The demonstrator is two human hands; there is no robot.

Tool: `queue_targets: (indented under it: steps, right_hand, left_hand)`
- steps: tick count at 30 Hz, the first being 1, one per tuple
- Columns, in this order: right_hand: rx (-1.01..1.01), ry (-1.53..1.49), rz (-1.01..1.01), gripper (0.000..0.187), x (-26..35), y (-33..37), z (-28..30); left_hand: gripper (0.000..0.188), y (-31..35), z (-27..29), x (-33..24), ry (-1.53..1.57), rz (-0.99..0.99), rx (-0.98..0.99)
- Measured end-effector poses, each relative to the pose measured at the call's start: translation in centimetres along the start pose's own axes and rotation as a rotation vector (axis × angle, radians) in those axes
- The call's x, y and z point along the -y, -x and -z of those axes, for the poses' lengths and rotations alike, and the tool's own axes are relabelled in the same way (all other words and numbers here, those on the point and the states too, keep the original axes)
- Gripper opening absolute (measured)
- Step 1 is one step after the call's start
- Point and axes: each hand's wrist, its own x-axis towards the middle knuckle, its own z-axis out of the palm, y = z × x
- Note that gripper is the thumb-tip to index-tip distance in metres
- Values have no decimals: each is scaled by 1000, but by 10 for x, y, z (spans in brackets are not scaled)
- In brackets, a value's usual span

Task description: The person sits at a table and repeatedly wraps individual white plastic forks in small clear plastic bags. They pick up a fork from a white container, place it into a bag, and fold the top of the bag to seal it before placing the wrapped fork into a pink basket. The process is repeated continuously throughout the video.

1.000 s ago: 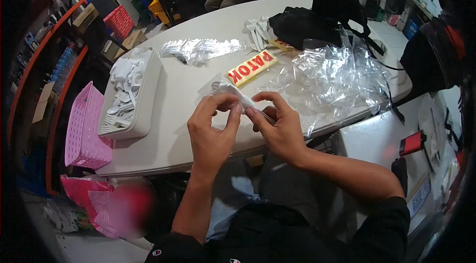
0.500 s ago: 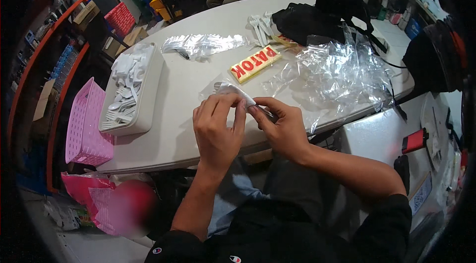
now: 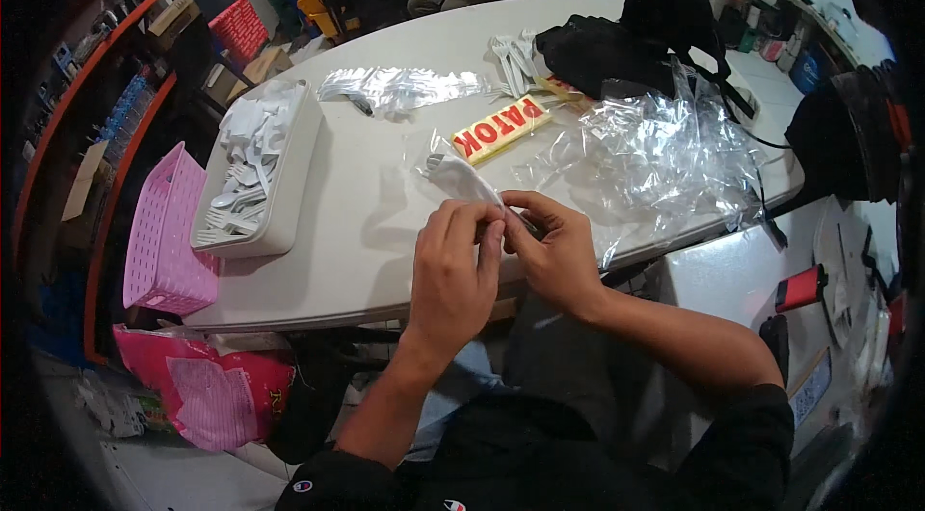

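Table: white, curved far edge
Clear plastic: heaped near right edge
Cutlery bin: near left edge
Left hand: pinching wrapped cutlery
Right hand: grasping its near end
Wrapped cutlery: held above table, toward near edge

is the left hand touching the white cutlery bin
Apart. The head view shows it: a broad stretch of tabletop lies in plain sight between the left hand and the white cutlery bin.
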Motion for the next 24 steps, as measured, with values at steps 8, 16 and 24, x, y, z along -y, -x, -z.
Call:
queue_targets:
  steps: [8, 16, 24]
  right_hand:
    - [51, 11, -41, 23, 11, 0, 1]
    - [36, -40, -96, 31, 7, 1, 3]
    - [92, -103, -89, 24, 12, -3, 3]
  left_hand:
    - [26, -4, 2, 29, 896, 637, -175]
    - [22, 4, -12, 16, 856, 566, -55]
    - [26, -5, 7, 30, 904, 611, -32]
